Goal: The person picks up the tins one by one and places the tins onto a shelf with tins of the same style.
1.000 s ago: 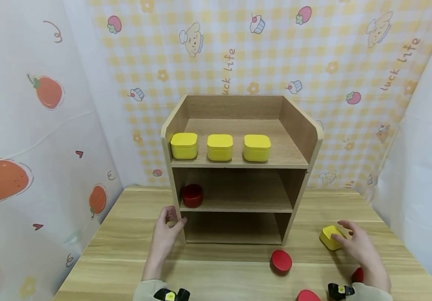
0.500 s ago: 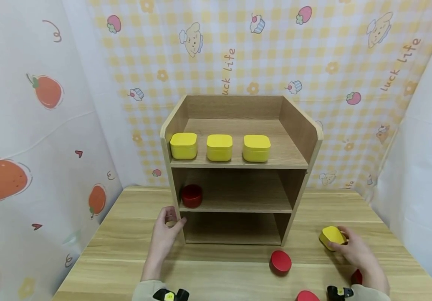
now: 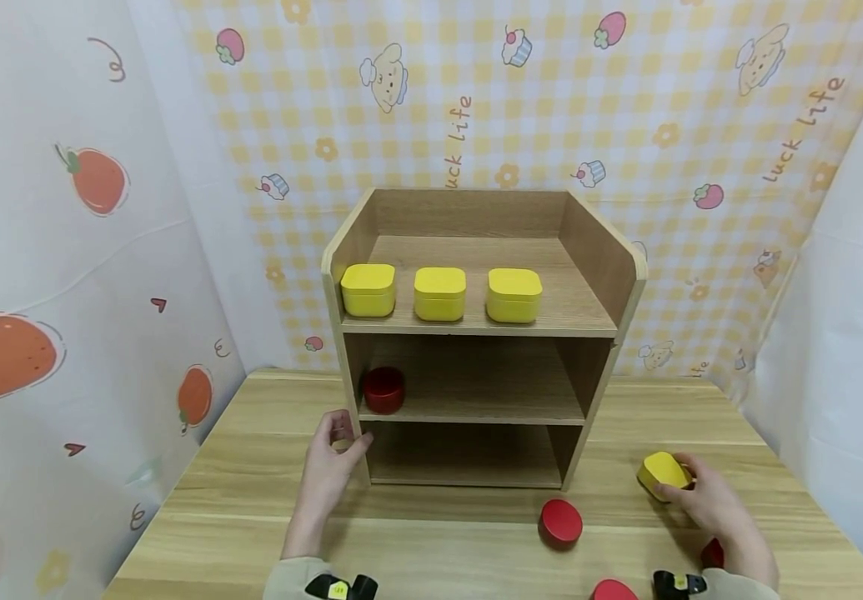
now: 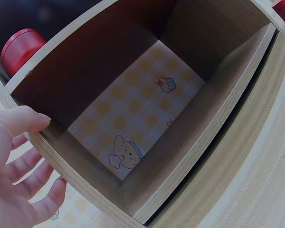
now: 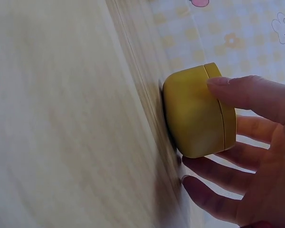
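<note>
Fingers of the right hand [image 3: 718,500], looser a second ago, pinch a yellow rounded-square lidded box [image 3: 662,473] against the thumb, seemingly secured; left hand [image 3: 328,468] clasps a wooden shelf [image 3: 476,331].

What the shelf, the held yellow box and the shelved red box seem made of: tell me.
Shelf: wood or wood-look board, matte; grain shows on it. Yellow box: painted metal or plastic, smooth satin; soft shading, thin lid seam. Red box: possibly likewise, smooth; even colour, no grain. Looks alone can't settle metal or plastic.
</note>
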Demonstrator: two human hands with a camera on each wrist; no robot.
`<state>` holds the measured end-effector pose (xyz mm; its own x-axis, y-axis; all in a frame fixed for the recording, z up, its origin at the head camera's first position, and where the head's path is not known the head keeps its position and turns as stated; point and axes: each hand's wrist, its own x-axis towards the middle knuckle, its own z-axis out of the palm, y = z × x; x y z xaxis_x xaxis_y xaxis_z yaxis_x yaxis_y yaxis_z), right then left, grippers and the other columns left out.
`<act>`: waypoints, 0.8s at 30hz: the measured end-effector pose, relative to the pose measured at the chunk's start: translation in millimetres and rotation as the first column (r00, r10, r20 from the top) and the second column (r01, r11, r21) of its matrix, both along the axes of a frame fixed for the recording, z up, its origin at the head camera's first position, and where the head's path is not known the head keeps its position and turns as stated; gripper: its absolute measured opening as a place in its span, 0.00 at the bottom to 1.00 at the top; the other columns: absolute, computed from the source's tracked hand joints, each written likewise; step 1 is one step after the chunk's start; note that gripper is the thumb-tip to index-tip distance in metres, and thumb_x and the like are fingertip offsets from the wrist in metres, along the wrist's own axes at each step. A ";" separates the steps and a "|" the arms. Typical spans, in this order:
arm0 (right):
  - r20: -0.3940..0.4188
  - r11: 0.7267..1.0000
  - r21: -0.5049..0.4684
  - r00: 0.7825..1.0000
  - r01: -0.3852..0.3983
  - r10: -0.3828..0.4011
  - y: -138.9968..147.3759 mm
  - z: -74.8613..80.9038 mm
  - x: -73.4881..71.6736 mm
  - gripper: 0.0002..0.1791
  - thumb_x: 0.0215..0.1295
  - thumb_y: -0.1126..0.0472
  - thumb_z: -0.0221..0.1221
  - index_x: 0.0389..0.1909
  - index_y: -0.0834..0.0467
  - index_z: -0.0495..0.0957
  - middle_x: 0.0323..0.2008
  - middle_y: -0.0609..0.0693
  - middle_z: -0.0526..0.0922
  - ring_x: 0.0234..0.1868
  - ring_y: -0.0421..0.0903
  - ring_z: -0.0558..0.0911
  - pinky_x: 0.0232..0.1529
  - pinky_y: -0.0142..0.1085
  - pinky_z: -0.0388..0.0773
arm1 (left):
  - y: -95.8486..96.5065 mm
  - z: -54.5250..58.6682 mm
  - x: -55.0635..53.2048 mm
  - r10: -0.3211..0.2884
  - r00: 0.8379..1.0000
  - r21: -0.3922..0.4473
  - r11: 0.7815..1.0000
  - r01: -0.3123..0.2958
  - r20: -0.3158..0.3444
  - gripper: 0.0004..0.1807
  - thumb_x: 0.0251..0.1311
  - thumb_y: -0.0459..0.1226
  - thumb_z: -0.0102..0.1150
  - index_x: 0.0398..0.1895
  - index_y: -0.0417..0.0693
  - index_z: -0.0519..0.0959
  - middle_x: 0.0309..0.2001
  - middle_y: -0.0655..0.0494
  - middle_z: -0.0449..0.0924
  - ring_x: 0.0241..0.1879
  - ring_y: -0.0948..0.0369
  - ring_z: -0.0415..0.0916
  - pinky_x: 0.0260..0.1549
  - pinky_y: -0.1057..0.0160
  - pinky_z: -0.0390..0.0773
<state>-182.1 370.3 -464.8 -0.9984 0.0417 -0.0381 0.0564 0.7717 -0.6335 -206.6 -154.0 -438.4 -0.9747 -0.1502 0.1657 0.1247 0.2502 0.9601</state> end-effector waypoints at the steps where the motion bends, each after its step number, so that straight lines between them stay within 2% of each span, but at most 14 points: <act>1: -0.002 1.000 0.008 1.000 0.000 0.000 0.1 -0.1 -0.3 0.39 0.62 0.56 0.64 0.63 0.77 0.58 0.52 0.75 0.72 0.46 0.61 0.76 0.40 0.44 0.73 | -0.7 -3.8 -2.5 0.002 1.000 0.000 1.000 -0.002 0.005 0.22 0.60 0.32 0.65 0.55 0.40 0.69 0.50 0.47 0.72 0.51 0.55 0.67 0.42 0.68 0.75; 4: -0.016 1.000 0.019 1.000 -0.001 0.001 0.1 -1.1 -0.8 0.38 0.60 0.59 0.65 0.62 0.77 0.59 0.51 0.75 0.72 0.46 0.61 0.76 0.42 0.45 0.73 | -1.0 -6.1 -3.8 0.002 1.000 -0.002 1.000 -0.002 0.004 0.22 0.60 0.32 0.65 0.55 0.41 0.69 0.50 0.47 0.72 0.51 0.56 0.67 0.42 0.68 0.75; 11: -0.005 1.000 0.010 1.000 -0.006 0.006 -1.5 -0.7 -1.3 0.37 0.56 0.63 0.64 0.63 0.76 0.60 0.51 0.75 0.72 0.46 0.61 0.75 0.44 0.49 0.72 | 1.2 3.8 1.1 0.001 1.000 0.013 1.000 -0.001 0.025 0.21 0.59 0.29 0.64 0.54 0.39 0.69 0.48 0.45 0.72 0.50 0.53 0.67 0.42 0.67 0.75; 18: -0.023 1.000 0.012 1.000 -0.009 0.009 -2.9 2.2 0.1 0.37 0.56 0.64 0.65 0.62 0.76 0.60 0.51 0.76 0.72 0.45 0.60 0.75 0.43 0.48 0.72 | -0.4 -7.0 -3.3 0.007 1.000 -0.011 1.000 -0.007 -0.005 0.22 0.60 0.33 0.65 0.55 0.43 0.69 0.49 0.48 0.72 0.51 0.56 0.68 0.43 0.67 0.75; 24: -0.048 1.000 -0.016 0.999 -0.011 0.010 -4.8 11.0 2.5 0.37 0.57 0.65 0.64 0.63 0.75 0.59 0.52 0.75 0.71 0.45 0.58 0.75 0.40 0.42 0.73 | -0.6 -8.8 -3.0 0.009 1.000 -0.007 1.000 -0.009 -0.019 0.22 0.60 0.34 0.66 0.54 0.44 0.70 0.49 0.48 0.72 0.50 0.56 0.68 0.42 0.67 0.76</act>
<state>-179.6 365.5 -453.9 -0.9995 0.0312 0.0097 0.0175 0.7619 -0.6475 -209.5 -154.5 -447.2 -0.9700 -0.1575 0.1851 0.1405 0.2582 0.9558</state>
